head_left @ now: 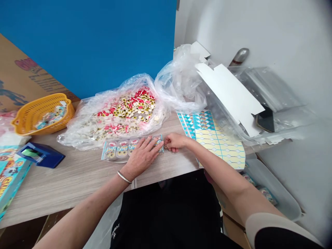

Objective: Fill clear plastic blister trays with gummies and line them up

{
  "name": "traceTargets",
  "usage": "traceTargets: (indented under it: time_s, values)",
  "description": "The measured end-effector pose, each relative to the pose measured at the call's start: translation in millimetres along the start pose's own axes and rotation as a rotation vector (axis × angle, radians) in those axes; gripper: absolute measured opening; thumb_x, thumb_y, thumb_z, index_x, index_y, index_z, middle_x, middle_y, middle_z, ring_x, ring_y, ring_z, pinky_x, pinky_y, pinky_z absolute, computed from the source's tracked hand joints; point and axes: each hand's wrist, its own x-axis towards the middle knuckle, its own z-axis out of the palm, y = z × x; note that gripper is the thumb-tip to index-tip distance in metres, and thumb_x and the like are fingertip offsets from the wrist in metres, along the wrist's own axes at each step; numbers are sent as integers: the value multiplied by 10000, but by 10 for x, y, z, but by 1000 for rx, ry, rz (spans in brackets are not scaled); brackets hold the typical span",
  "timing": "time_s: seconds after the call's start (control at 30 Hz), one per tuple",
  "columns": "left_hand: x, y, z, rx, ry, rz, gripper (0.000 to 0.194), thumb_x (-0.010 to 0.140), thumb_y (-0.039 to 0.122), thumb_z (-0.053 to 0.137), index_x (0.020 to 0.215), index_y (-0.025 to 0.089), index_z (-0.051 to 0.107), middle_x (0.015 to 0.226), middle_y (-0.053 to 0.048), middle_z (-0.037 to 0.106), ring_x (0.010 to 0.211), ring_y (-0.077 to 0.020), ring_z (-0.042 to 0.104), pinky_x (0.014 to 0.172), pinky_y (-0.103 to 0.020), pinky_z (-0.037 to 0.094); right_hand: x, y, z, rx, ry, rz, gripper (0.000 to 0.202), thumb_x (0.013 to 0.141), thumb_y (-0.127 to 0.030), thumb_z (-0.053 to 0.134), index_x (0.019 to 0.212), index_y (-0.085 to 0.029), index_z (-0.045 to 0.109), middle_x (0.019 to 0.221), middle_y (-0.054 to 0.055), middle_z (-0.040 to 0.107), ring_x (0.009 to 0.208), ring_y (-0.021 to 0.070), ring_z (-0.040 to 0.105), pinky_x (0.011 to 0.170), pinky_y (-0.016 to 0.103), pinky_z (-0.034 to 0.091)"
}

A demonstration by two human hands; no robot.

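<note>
A long clear plastic pack (121,149) lies flat near the table's front edge, with a row of small rounded clear cases inside, holding printed cards and red and yellow pieces. Spread over its right half is my left hand (144,152), palm down with the fingers stretched out, hiding some of the cases. My right hand (174,142) is closed at the pack's right end, its thumb and fingertips by the edge. What it pinches there is too small to make out.
Behind the pack lies a big clear bag (124,107) of small red and yellow pieces. Leftward are a yellow basket (44,114), a blue tape dispenser (43,155) and a printed box (11,173). Printed sheets (220,145) and white card (230,93) lie right.
</note>
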Motion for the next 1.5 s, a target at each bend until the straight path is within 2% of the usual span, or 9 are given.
traceTargets:
  time_s: [0.07, 0.2, 0.4, 0.57, 0.9, 1.0, 1.13, 1.3, 1.5]
  values:
    - [-1, 10, 5, -6, 3, -13, 514, 1022, 327, 469, 1518, 202, 430, 1517, -122, 521, 1416, -334, 453, 1150, -557, 390, -191, -34, 85, -68, 161, -73, 449, 692, -157, 752, 1135, -131, 684, 1081, 161, 743, 975, 304, 718, 834, 428, 594]
    - [-2, 27, 23, -44, 35, -29, 537, 1014, 334, 478, 1495, 103, 420, 1504, -166, 527, 1419, -331, 453, 1173, -546, 370, -377, -122, 332, -303, 419, -417, 1029, 652, -169, 794, 1568, -162, 326, 1642, 200, 266, 1531, 357, 227, 1231, 513, 260]
    - [-178, -216, -130, -65, -49, 70, 620, 949, 310, 582, 1512, 124, 400, 1583, -169, 424, 1491, -337, 344, 1204, -538, 326, -145, -109, 534, -435, 422, -527, 1012, 732, -178, 734, 1603, -159, 220, 1585, 213, 323, 1473, 324, 346, 1200, 469, 333]
    - [-398, -394, -271, 31, -139, 3, 685, 937, 434, 610, 1562, 308, 361, 1624, -84, 379, 1489, -429, 299, 1158, -711, 244, -149, 23, 261, -525, 417, -534, 967, 720, -217, 744, 1577, -143, 301, 1567, 209, 351, 1431, 333, 408, 1186, 459, 358]
    - [248, 479, -139, 69, -70, -276, 510, 1029, 395, 377, 1520, 278, 444, 1561, -115, 466, 1384, -440, 429, 1068, -629, 382, -395, 314, -374, -579, 495, -461, 905, 669, -61, 646, 1531, -219, 418, 1614, 133, 362, 1500, 302, 331, 1222, 469, 299]
    - [278, 511, -120, 58, -71, -291, 506, 1030, 370, 375, 1523, 280, 438, 1560, -111, 469, 1382, -442, 429, 1071, -635, 377, -504, 408, -30, -391, 813, -367, 816, 717, -132, 680, 1495, -205, 447, 1587, 155, 387, 1504, 326, 308, 1217, 515, 293]
    - [277, 469, -118, 51, -86, -284, 528, 1030, 375, 374, 1538, 239, 418, 1556, -112, 477, 1369, -449, 439, 1065, -629, 386, -477, 427, 585, 291, 1142, -237, 494, 760, -262, 691, 1241, -204, 596, 1236, 139, 645, 1116, 298, 646, 952, 495, 543]
    - [293, 465, -117, 31, -76, -291, 545, 1032, 404, 360, 1520, 172, 438, 1543, -116, 495, 1366, -450, 439, 1069, -625, 382, -369, 244, 917, 1275, 997, -327, 298, 740, -317, 764, 995, -220, 643, 912, 4, 696, 777, 148, 684, 673, 275, 579]
    - [293, 469, -120, 27, -66, -279, 541, 1028, 408, 367, 1512, 183, 451, 1538, -122, 499, 1363, -455, 443, 1052, -625, 388, -413, 131, 786, 1646, 795, -267, 194, 734, -224, 784, 885, -198, 666, 721, -52, 671, 568, 80, 604, 534, 207, 519]
